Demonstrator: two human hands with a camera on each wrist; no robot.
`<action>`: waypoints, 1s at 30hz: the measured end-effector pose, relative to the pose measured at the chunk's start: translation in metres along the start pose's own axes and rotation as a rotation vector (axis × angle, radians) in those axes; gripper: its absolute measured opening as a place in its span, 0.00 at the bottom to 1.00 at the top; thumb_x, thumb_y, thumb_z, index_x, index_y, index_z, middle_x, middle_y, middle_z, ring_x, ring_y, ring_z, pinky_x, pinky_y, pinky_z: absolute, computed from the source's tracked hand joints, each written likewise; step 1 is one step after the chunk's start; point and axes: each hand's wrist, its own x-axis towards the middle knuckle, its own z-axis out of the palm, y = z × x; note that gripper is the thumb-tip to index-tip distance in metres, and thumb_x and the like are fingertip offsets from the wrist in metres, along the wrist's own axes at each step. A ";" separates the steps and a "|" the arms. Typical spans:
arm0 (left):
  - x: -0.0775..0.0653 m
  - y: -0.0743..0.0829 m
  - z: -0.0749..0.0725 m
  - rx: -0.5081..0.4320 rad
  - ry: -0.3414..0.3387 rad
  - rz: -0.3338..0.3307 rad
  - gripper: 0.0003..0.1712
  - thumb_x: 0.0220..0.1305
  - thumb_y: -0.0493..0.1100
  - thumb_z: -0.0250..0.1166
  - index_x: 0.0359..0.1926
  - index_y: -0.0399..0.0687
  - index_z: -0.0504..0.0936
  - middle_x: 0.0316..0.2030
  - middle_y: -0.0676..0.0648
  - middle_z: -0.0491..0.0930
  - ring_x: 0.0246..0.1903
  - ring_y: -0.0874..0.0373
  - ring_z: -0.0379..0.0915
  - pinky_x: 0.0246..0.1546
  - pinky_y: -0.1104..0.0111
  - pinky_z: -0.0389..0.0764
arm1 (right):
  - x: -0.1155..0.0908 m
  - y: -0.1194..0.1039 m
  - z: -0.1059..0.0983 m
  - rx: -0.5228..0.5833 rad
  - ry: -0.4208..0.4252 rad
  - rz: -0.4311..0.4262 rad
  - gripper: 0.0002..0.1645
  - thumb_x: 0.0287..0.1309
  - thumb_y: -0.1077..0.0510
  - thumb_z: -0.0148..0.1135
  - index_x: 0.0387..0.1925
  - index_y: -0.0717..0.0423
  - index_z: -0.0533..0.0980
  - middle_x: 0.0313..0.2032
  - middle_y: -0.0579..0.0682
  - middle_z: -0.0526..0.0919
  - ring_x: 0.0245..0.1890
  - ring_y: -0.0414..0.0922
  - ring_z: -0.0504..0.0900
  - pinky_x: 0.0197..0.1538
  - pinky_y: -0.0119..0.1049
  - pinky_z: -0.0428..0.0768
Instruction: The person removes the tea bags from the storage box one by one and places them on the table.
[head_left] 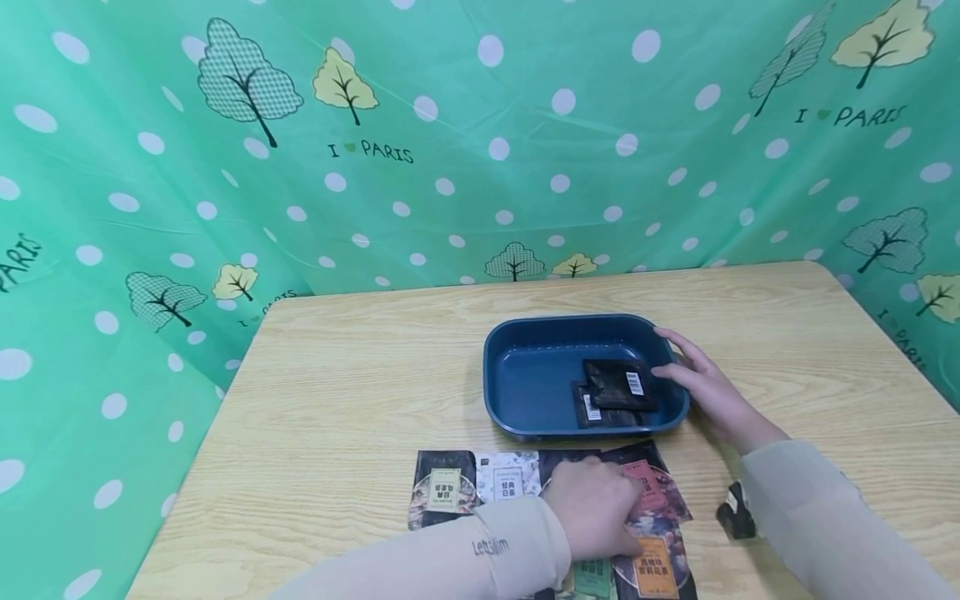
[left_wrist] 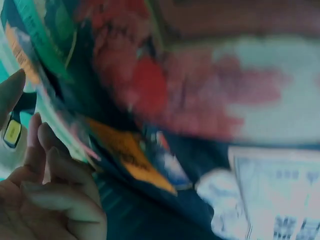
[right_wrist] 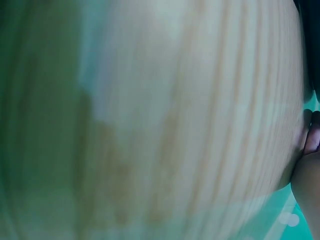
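Observation:
In the head view, a blue plastic tub (head_left: 525,392) holds two black tea packets (head_left: 611,385) that show white barcode labels, near its right end. My right hand (head_left: 712,396) grips the tub's right rim, thumb over the edge. Below the tub, tea packets lie in rows, one with a white label (head_left: 507,483). My left hand (head_left: 592,504) is over them, beside a tilted packet with a red label (head_left: 651,487) and above one with an orange label (head_left: 654,567). The left wrist view shows its fingers (left_wrist: 70,192) loosely bent, with a gap to the thumb.
A packet with a pale green label (head_left: 442,490) lies at the left end of the row. One with a green label (head_left: 592,578) is partly under my left arm. A small black object (head_left: 737,515) sits by my right forearm on the wooden table (head_left: 322,433). A green patterned cloth (head_left: 450,167) hangs behind.

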 end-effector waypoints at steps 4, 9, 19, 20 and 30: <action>-0.001 -0.003 -0.011 -0.079 0.041 -0.004 0.15 0.56 0.64 0.69 0.24 0.66 0.79 0.19 0.65 0.70 0.21 0.71 0.65 0.19 0.76 0.66 | 0.000 -0.001 0.000 -0.002 0.001 0.000 0.44 0.70 0.50 0.54 0.78 0.34 0.43 0.77 0.66 0.43 0.74 0.66 0.50 0.72 0.67 0.49; -0.003 -0.009 -0.022 -0.139 0.207 0.037 0.12 0.62 0.63 0.66 0.28 0.67 0.81 0.21 0.68 0.71 0.20 0.78 0.63 0.19 0.82 0.64 | 0.000 -0.002 -0.001 0.005 -0.005 -0.005 0.44 0.70 0.50 0.54 0.78 0.33 0.43 0.77 0.65 0.44 0.74 0.65 0.51 0.72 0.66 0.49; 0.000 -0.027 -0.040 -0.100 0.382 0.069 0.09 0.67 0.58 0.63 0.35 0.62 0.83 0.24 0.65 0.75 0.24 0.75 0.66 0.21 0.83 0.64 | 0.001 -0.002 0.000 0.017 -0.009 -0.003 0.44 0.70 0.49 0.54 0.78 0.31 0.44 0.77 0.66 0.45 0.74 0.66 0.51 0.72 0.65 0.50; 0.001 -0.029 -0.041 -0.096 0.396 0.063 0.09 0.67 0.58 0.63 0.36 0.62 0.84 0.25 0.65 0.76 0.25 0.74 0.67 0.22 0.82 0.65 | 0.001 -0.002 0.000 0.017 -0.010 -0.001 0.44 0.70 0.49 0.54 0.78 0.31 0.44 0.77 0.66 0.44 0.75 0.66 0.50 0.72 0.66 0.50; 0.016 -0.048 -0.043 -0.131 0.433 -0.075 0.12 0.70 0.54 0.61 0.49 0.60 0.82 0.43 0.58 0.81 0.43 0.64 0.72 0.42 0.74 0.78 | -0.001 -0.003 0.000 -0.013 -0.002 -0.003 0.44 0.70 0.50 0.54 0.78 0.34 0.44 0.78 0.64 0.41 0.75 0.68 0.45 0.72 0.68 0.47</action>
